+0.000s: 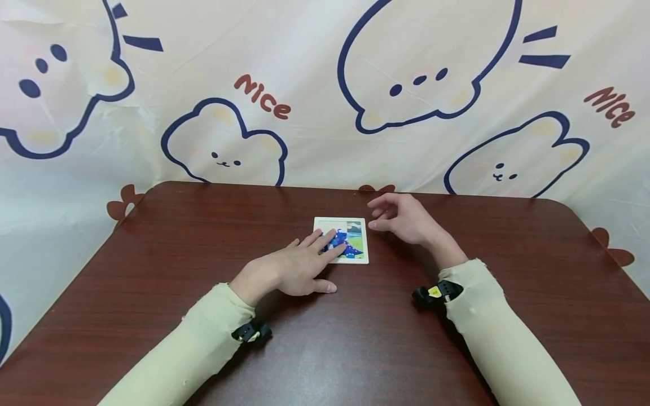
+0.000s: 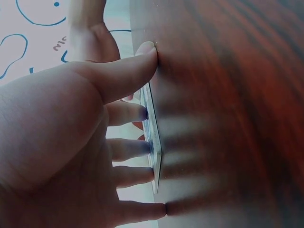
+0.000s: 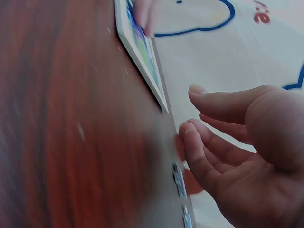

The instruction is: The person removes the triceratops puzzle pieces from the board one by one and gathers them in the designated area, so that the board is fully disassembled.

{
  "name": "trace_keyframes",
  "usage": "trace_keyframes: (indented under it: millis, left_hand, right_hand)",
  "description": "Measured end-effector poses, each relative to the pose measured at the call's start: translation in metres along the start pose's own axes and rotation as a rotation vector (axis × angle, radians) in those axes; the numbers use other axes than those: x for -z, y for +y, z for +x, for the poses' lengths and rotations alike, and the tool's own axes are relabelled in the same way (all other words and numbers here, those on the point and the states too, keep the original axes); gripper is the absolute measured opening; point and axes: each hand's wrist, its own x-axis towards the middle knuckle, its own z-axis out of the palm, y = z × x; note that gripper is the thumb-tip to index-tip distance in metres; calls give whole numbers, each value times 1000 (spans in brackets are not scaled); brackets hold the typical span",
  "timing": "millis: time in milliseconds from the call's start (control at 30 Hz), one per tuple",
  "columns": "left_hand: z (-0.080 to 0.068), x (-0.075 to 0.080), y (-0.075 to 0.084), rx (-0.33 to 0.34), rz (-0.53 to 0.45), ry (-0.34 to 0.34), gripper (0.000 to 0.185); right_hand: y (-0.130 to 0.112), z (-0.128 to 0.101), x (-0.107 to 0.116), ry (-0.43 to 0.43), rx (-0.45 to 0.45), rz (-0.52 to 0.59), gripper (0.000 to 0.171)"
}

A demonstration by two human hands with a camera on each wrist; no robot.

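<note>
A small square picture puzzle in a white frame (image 1: 342, 222) lies flat near the middle of the dark red-brown table (image 1: 203, 237). My left hand (image 1: 299, 265) lies flat with straight fingers pressing on the puzzle's blue picture, thumb resting on the table. In the left wrist view the fingertips (image 2: 142, 113) touch the thin puzzle board (image 2: 154, 156). My right hand (image 1: 398, 217) hovers just right of the puzzle, fingers loosely curled and holding nothing. The right wrist view shows those fingers (image 3: 209, 156) apart from the puzzle's edge (image 3: 142, 57).
A cloth backdrop (image 1: 325, 84) printed with cartoon animals and the word "Nice" hangs right behind the table's far edge. Bare tabletop extends to the left, right and front. Both forearms wear pale sleeves with small black wrist cameras.
</note>
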Motion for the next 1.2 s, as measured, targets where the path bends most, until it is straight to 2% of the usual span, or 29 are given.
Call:
trace_keyframes:
  millis: [267, 600, 767, 1200]
  left_hand:
    - [-1, 1, -1, -5, -13, 17, 83]
    - [1, -2, 1, -70, -20, 37, 81]
    - [2, 1, 3, -90, -17, 34, 77]
    - [6, 4, 4, -81, -12, 26, 79]
  right_hand:
    - [-15, 0, -16, -109, 106, -47, 46]
    - [-26, 1, -27, -76, 139, -111, 41]
    - [-28, 4, -30, -78, 120, -135, 40]
    - [-26, 7, -32, -102, 121, -209, 32]
